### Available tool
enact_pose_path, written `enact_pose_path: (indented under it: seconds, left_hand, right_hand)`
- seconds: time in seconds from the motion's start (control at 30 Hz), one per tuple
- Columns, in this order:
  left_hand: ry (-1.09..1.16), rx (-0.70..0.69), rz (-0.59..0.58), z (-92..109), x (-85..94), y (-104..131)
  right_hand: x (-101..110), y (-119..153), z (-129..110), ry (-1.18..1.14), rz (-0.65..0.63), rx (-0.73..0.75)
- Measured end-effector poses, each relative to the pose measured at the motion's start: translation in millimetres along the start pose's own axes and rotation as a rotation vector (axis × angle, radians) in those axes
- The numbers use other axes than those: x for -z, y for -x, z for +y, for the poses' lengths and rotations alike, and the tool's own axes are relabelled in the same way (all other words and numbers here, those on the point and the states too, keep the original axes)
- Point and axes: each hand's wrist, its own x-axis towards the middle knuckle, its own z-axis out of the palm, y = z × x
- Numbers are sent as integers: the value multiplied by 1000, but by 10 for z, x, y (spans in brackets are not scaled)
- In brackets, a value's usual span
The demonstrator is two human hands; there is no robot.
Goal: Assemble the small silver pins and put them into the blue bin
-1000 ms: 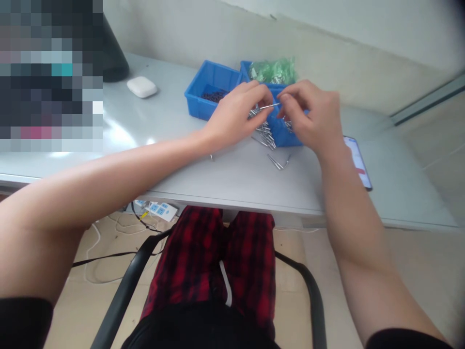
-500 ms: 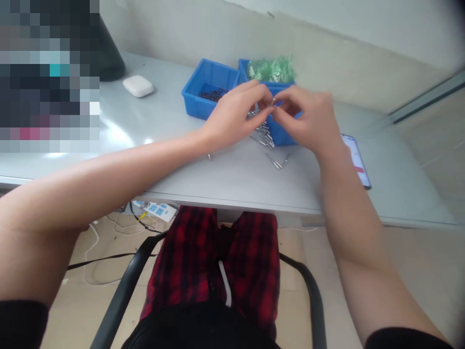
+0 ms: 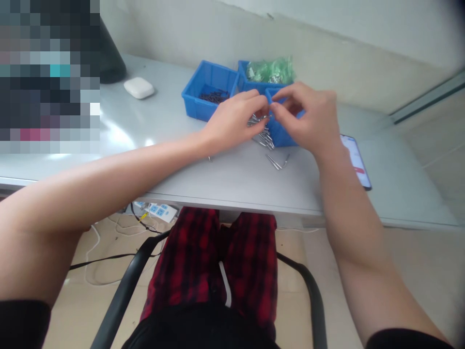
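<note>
My left hand (image 3: 238, 115) is over a pile of thin silver metal rods (image 3: 267, 138), its thumb and fingertips apart and the fingers curled down towards the pile. Beside it, my right hand (image 3: 312, 111) has thumb and index finger nearly together in a pinch; whatever lies between them is too small to make out. Behind that pinch stands a blue bin (image 3: 281, 133), partly covered by the right hand. Nearer the desk edge, a few loose silver rods (image 3: 274, 162) lie apart from the pile, one of them bent.
On the left is a blue bin (image 3: 191, 104) with dark screw-like pieces (image 3: 214, 96). Another blue bin (image 3: 242, 82), at the back, holds a green plastic bag (image 3: 271, 71). A phone (image 3: 356, 160) lies by my right forearm, a white rounded case (image 3: 139, 87) at left.
My left hand has moved down from the right fingertips to the pile, and its fingers have parted. The right hand has stayed almost in place, still pinched.
</note>
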Motion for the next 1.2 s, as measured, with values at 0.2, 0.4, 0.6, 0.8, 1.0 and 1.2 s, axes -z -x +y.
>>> enact_pose_path:
  seconds: [0.2,0.4,0.6,0.8,1.0,1.2]
  left_hand:
    - [-17,-15,13,-9,7,5]
    - [-20,-4,-16,-4,-11,12]
    - [4,3,33,17,13,1]
    - [70,-9,54,-8,-18,-2]
    - [175,-113,146,-180,-141,-95]
    - [177,-74,152,-88,-103,-57]
  right_hand:
    - [25,5,-10,-29,-70,6]
    - [-16,-7,18,-26,-112,4]
    - [-21,-10,62,-45,-79,17]
    - [-34,2,175,28,-47,93]
    - [-143,7,300,80,-43,210]
    - [-66,33,233,44,-62,149]
